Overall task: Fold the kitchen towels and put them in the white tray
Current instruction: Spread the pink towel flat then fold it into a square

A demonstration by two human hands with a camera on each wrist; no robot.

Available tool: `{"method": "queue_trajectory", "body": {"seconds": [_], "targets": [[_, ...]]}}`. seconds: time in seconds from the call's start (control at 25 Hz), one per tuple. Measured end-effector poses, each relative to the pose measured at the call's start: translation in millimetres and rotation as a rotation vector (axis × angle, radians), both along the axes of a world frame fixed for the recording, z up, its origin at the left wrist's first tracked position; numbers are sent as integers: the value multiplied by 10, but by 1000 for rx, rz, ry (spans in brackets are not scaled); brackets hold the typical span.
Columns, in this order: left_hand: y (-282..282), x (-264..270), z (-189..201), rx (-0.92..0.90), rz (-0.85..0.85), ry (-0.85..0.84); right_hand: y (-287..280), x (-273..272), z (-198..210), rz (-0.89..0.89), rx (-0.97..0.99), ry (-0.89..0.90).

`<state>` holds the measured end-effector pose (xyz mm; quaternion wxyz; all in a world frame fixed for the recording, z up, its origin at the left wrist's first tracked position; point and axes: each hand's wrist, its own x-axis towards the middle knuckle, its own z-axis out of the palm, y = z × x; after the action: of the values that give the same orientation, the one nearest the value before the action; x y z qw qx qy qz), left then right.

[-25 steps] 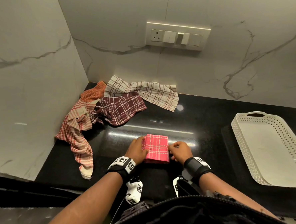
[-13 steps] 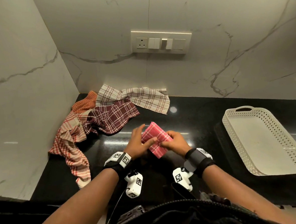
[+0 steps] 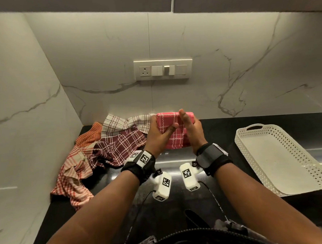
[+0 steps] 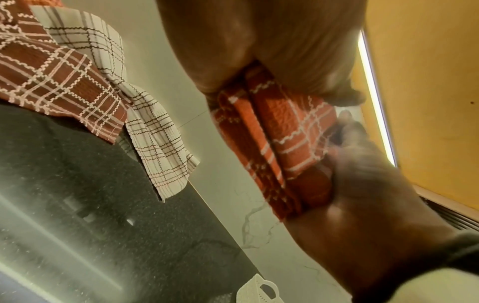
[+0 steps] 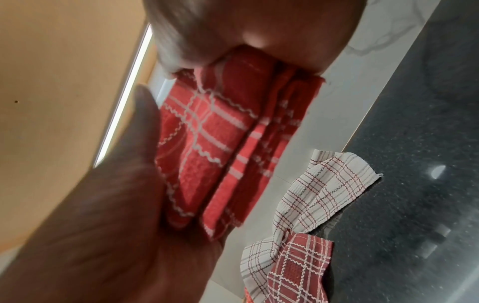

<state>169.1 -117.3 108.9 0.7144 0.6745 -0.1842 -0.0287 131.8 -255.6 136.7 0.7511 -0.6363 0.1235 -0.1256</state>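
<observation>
A folded pink checked towel (image 3: 176,138) is held upright in the air above the black counter (image 3: 219,131), between both hands. My left hand (image 3: 157,135) grips its left side, thumb across the front and fingers behind. My right hand (image 3: 194,133) holds the right side with its thumb on the front. The wrist views show the stacked folds of the towel (image 4: 293,139) (image 5: 207,143) wedged between the two palms. The white perforated tray (image 3: 249,150) lies on the counter to the right, apart from the hands, with nothing in it.
Unfolded towels lie heaped in the back left corner: a maroon checked one (image 3: 120,145), a cream checked one (image 3: 122,122), an orange one (image 3: 89,134) and a red-and-beige one (image 3: 74,174). Marble walls close off the left and back; a switch panel (image 3: 162,69) sits on the back wall.
The folded pink towel was lying on the counter under both hands; they have picked it up and raised it, now upright between them. The head view has tilted upward.
</observation>
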Motion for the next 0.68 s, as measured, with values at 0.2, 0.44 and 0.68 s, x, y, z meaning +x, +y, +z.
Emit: {"method": "queue_trajectory", "body": {"seconds": [0.2, 0.44, 0.68], "targets": [[36, 63, 122, 15, -4, 61, 45, 46, -41, -84, -95, -98], [86, 96, 172, 31, 102, -54, 119, 63, -14, -64, -122, -71], [-39, 62, -22, -10, -54, 86, 40, -20, -111, -186, -182, -96]]}}
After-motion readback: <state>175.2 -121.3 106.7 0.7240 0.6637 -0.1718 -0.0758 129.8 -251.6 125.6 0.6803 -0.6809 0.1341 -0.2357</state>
